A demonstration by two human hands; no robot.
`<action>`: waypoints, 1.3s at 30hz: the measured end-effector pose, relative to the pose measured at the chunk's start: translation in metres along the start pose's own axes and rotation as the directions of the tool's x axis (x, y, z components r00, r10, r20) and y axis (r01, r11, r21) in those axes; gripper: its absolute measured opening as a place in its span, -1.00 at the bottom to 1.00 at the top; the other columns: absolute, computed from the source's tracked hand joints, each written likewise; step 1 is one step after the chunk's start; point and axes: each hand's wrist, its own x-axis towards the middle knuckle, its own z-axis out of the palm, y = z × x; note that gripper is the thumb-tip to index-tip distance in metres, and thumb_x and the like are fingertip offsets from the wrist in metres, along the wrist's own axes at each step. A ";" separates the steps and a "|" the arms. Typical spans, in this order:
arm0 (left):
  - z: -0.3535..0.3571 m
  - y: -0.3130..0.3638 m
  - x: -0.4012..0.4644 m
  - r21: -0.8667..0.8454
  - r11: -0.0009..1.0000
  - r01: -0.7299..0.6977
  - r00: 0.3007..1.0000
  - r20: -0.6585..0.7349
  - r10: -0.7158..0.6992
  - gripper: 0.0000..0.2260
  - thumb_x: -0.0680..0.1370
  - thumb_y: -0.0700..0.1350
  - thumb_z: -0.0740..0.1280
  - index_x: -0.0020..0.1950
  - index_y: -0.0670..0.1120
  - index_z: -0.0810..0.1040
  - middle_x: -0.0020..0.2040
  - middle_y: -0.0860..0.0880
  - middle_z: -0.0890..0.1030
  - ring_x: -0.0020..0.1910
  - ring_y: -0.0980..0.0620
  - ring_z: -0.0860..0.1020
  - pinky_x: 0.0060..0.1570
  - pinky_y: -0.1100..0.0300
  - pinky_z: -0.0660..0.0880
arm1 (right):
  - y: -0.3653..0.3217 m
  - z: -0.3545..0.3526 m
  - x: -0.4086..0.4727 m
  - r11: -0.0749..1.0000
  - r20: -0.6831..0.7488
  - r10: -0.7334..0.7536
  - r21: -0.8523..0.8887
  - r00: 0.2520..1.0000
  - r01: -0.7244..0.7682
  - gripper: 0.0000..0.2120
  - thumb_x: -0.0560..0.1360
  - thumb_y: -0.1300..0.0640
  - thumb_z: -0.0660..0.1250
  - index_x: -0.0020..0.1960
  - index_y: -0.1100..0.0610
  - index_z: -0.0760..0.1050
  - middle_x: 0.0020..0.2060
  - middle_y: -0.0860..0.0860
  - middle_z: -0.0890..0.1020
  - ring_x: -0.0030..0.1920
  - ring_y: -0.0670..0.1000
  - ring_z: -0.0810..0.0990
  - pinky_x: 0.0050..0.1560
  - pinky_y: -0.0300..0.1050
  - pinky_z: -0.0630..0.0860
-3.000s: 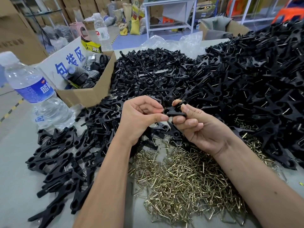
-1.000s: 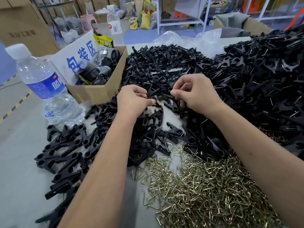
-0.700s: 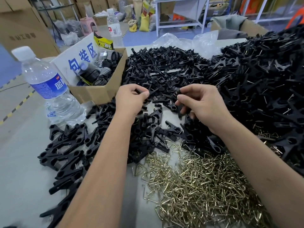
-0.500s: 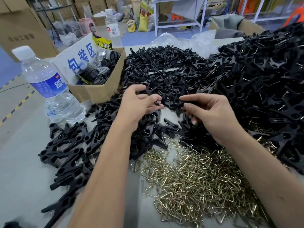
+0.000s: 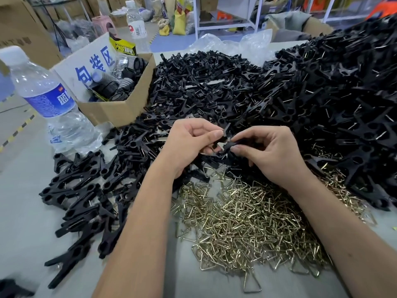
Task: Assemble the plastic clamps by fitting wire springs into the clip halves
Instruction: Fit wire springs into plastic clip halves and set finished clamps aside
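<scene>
Two hands meet above the table: the left hand (image 5: 189, 143) and the right hand (image 5: 268, 151) each pinch a black clip half (image 5: 225, 141) between thumb and fingertips, the two pieces touching. Below lies one heap of wire springs (image 5: 247, 222), beyond it clip piles (image 5: 300, 93) too many to count; two water bottles (image 5: 51, 102) and one cardboard box (image 5: 120, 108) stand left

I see a water bottle (image 5: 50, 104) at left, beside an open cardboard box (image 5: 120, 108); a second bottle (image 5: 136, 26) stands behind it.
</scene>
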 end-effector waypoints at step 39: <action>-0.013 -0.002 0.001 0.146 0.983 -0.112 0.981 -0.143 0.133 -0.72 0.41 -0.24 0.61 0.08 -0.01 0.75 -0.14 -0.05 0.77 -0.19 -0.01 0.72 -0.05 0.06 0.68 | -0.030 0.004 0.001 0.950 -0.018 -0.100 -0.298 0.995 0.090 -0.79 0.45 0.04 0.60 -0.02 0.07 0.63 -0.22 -0.13 0.67 -0.23 -0.11 0.64 -0.15 -0.12 0.63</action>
